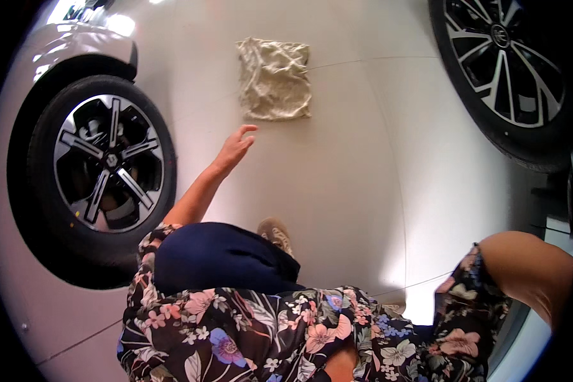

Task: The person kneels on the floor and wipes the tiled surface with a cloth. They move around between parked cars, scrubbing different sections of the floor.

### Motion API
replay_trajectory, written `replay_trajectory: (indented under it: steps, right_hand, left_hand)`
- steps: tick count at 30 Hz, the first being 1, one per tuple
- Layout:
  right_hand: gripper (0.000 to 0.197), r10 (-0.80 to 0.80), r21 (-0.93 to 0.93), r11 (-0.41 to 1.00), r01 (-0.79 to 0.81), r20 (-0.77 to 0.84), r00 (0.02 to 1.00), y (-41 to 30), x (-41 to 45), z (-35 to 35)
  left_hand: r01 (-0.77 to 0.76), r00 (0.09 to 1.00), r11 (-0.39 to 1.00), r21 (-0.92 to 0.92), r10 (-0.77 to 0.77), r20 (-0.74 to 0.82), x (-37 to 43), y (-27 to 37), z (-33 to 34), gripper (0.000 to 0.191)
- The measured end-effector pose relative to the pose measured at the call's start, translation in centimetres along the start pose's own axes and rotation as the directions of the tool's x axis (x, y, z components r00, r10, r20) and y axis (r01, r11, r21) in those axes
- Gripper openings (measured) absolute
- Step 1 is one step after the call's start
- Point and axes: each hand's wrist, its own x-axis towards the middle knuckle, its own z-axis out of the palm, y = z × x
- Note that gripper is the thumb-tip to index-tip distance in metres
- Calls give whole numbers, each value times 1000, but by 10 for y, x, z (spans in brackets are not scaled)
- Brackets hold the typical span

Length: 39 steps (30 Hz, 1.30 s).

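My left hand (237, 145) reaches forward over the floor, thumb and finger apart, with nothing held. Just beyond its fingertips a crumpled beige cloth (274, 80) lies flat on the pale floor. To the left of that arm stands a car wheel with a black tire (161, 200) and a silver-and-black alloy rim (111, 160). My right arm (525, 272) extends out to the right, and its hand is out of view.
A second car wheel (501, 36) is at the upper right. The light-coloured car body (83, 40) curves round the left wheel. My navy-clad knee (219, 255) and one shoe (276, 234) are below, on the glossy floor (344, 191).
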Motion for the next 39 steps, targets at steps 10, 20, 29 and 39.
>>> replay_trajectory:
  steps: [10, 20, 29, 39]
  right_hand:
    - [46, -192, -5, 975, 223, 491, 849, 109, -14, 141]
    - [64, -198, -222, 827, 516, 744, 638, 152, -93, 144]
    - [59, -166, -192, 861, 471, 770, 616, 147, -86, 147]
    - [59, -115, -219, 869, 445, 784, 610, 162, -88, 139]
  left_hand:
    - [-51, 994, 960, 274, 22, 108, 92, -40, -55, 51]
    - [209, 935, 750, 628, 35, -353, 239, -14, -36, 73]
    - [364, 757, 762, 535, 92, -647, 352, -5, 49, 68]
    - [-610, 758, 390, 690, 542, 363, 266, 203, 382, 55]
